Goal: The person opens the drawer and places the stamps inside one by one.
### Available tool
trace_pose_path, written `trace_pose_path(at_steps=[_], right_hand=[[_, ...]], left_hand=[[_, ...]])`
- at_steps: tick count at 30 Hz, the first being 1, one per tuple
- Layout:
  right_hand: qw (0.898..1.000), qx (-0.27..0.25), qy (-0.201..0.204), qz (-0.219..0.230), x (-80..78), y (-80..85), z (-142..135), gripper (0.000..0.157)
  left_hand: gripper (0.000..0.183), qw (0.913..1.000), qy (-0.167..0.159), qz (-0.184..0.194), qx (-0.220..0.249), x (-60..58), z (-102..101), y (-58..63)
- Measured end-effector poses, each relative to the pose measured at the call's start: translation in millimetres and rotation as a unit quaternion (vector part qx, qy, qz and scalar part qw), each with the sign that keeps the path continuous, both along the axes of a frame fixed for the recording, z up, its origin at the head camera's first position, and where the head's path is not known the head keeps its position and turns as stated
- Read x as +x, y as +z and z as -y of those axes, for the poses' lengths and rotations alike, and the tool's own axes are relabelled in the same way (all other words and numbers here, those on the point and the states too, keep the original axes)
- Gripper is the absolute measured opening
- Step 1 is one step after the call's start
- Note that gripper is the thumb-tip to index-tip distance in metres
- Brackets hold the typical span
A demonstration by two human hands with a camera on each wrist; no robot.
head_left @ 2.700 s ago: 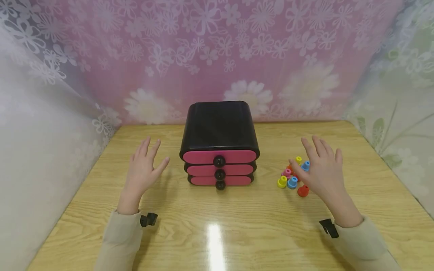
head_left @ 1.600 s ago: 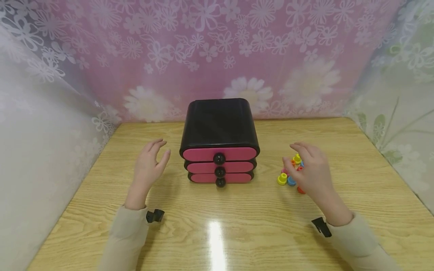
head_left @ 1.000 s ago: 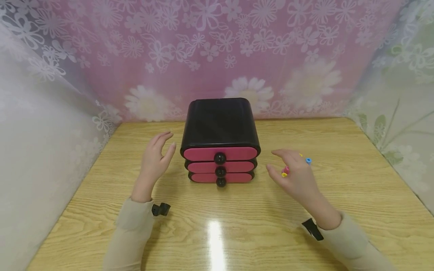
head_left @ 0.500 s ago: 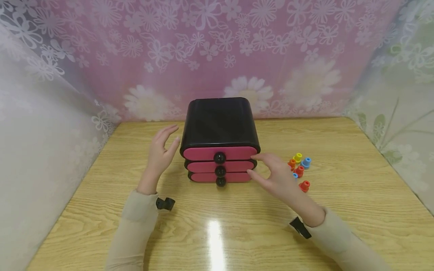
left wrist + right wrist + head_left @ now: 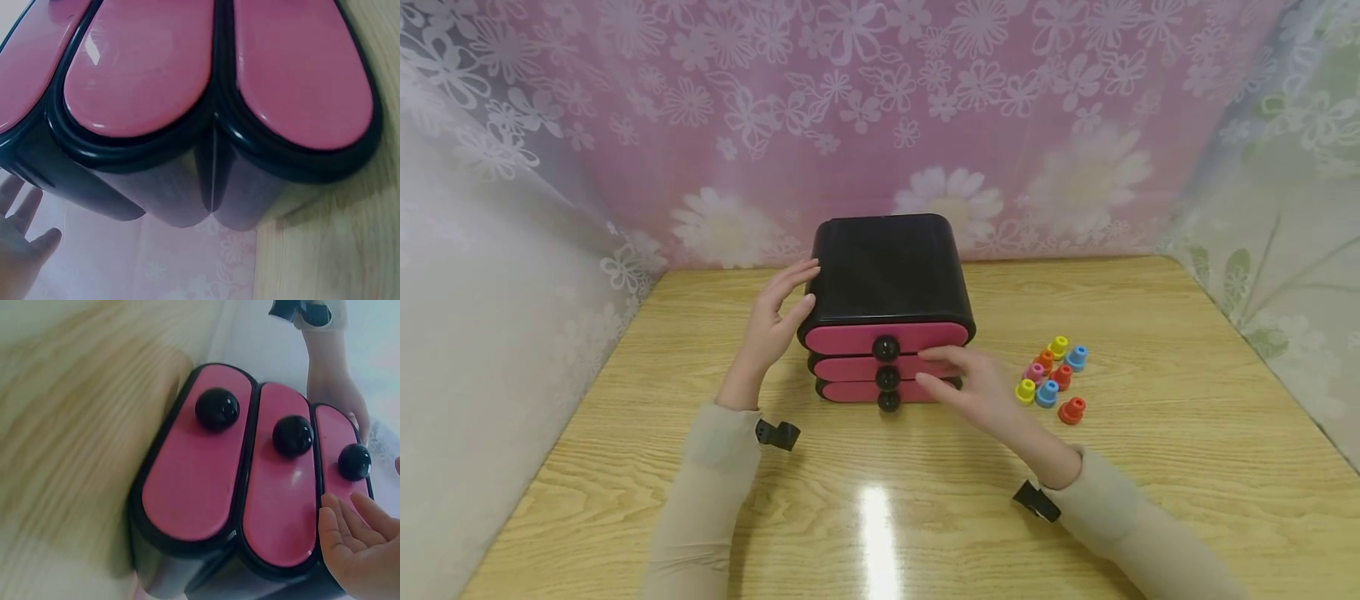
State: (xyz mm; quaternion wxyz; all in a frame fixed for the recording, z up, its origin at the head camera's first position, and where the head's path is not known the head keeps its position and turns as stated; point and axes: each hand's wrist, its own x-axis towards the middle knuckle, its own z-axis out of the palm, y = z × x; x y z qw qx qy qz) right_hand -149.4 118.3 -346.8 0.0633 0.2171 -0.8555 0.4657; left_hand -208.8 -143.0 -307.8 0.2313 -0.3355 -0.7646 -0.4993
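Observation:
A small black cabinet [image 5: 891, 267] stands mid-table, its three pink drawers stacked and pushed in, each with a round black knob [image 5: 886, 348]. At the cabinet's upper left edge is my left hand [image 5: 773, 321], fingers extended, fingertips overlapping the top's side in the head view. In the left wrist view that left hand [image 5: 22, 250] shows at the lower left, beside the top tier. My right hand [image 5: 977, 387] is before the drawers' right half, its thumb and fingers apart and pointing at the knobs. The right wrist view shows the right hand [image 5: 362, 550] holding nothing, close to the top drawer [image 5: 337, 431].
Several small flanged plastic pegs lie grouped right of the cabinet, among them a yellow peg [image 5: 1026, 392], a blue peg [image 5: 1047, 394] and a red peg [image 5: 1072, 410]. The wooden table [image 5: 820, 517] backs onto a pink flowered curtain [image 5: 850, 108], with pale curtains at both sides.
My left hand has moved right and forward up to the cabinet's left side. The right hand has swung left from above the pegs to the drawer fronts, uncovering the pegs.

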Motion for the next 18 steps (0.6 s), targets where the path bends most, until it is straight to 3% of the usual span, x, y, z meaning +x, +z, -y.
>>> trace_pose_path(at_steps=[8,18], right_hand=[[0.994,-0.058,0.006,0.092,-5.6,-4.2,13.1,0.033],[0.981,-0.142,0.008,0.133,-12.2,-7.1,27.9,0.029]], left_hand=[[0.032,0.9984,-0.047,-0.010,0.030,-9.7,-4.4,-0.1],[0.035,0.9940,-0.085,-0.039,0.057,-19.4,-7.8,-3.1]])
